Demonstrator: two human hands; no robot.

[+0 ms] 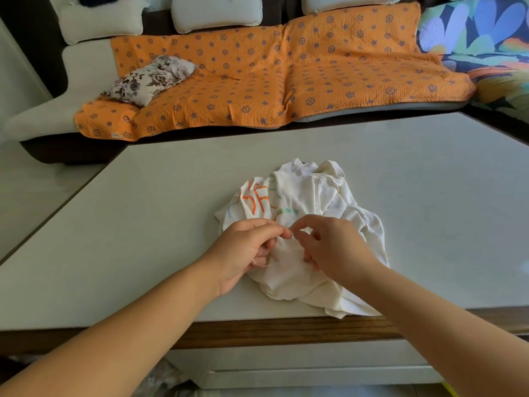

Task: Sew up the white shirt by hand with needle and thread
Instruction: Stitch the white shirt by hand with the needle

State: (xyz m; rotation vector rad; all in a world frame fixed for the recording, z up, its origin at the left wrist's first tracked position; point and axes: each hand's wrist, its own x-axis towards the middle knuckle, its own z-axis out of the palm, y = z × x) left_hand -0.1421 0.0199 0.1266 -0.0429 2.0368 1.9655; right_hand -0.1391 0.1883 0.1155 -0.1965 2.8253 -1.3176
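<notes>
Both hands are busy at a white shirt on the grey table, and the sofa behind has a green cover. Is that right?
Not quite. The head view shows the sofa cover is orange, not green. The rest stands: the left hand and right hand are at the white shirt on the grey table.

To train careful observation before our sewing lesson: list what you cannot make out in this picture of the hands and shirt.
Needle: head view, too small to find where left hand and right hand meet.
Spot being sewn: head view, hidden by both hands and folds of the white shirt.
Orange print: head view, crumpled folds hide part of the letters.
</notes>
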